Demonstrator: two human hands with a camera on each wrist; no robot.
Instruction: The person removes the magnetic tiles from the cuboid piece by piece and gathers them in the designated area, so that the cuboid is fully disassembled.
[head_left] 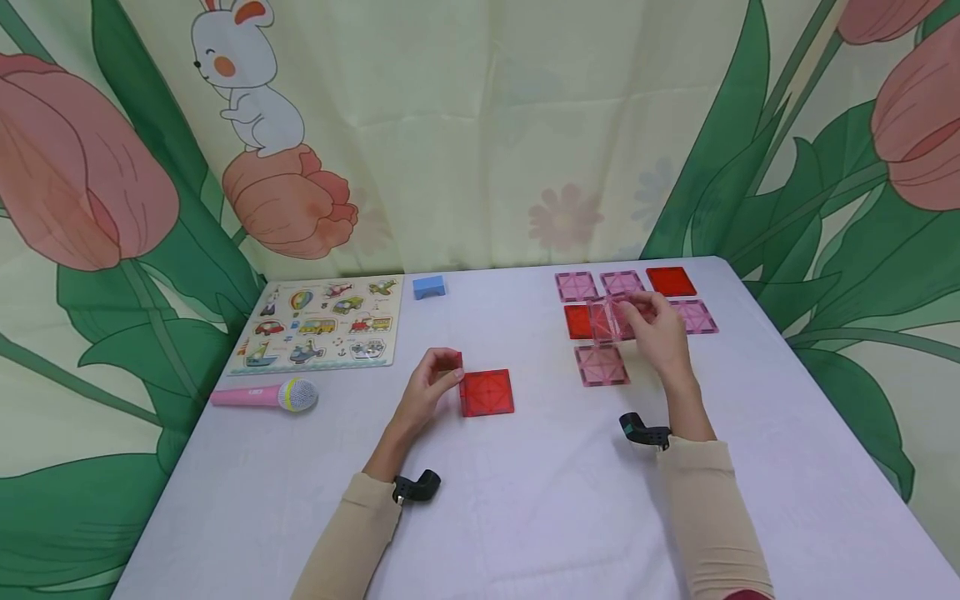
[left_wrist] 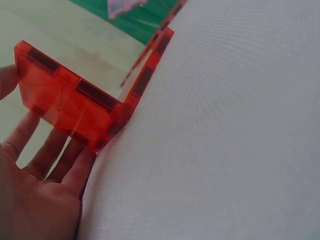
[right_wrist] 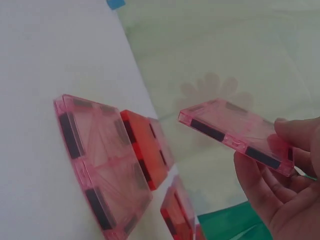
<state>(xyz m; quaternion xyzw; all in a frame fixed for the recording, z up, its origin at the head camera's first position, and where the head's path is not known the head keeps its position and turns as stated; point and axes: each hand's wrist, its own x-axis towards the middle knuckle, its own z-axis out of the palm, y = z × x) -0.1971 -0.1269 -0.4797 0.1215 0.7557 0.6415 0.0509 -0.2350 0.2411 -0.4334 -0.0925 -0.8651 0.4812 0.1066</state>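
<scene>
My left hand [head_left: 426,390] holds a red magnetic tile [left_wrist: 65,100] on edge, thumb on one side and fingers on the other. The tile stands along the left side of a second red tile [head_left: 487,392] that lies flat on the table; their edges meet in the left wrist view. Over at the right, a pink magnetic tile [right_wrist: 235,127] is pinched between the thumb and fingers of my right hand [head_left: 662,329]. It is tilted and raised above the other tiles. Nearby on the table lie a pink tile [head_left: 602,366] and a partly covered red tile [head_left: 578,322].
More pink tiles [head_left: 576,287] and a red tile [head_left: 671,282] lie in rows at the back right. A vehicle puzzle board [head_left: 318,325], a pink toy microphone [head_left: 262,395] and a blue block [head_left: 429,287] are on the left. A printed curtain [head_left: 450,167] hangs behind the table.
</scene>
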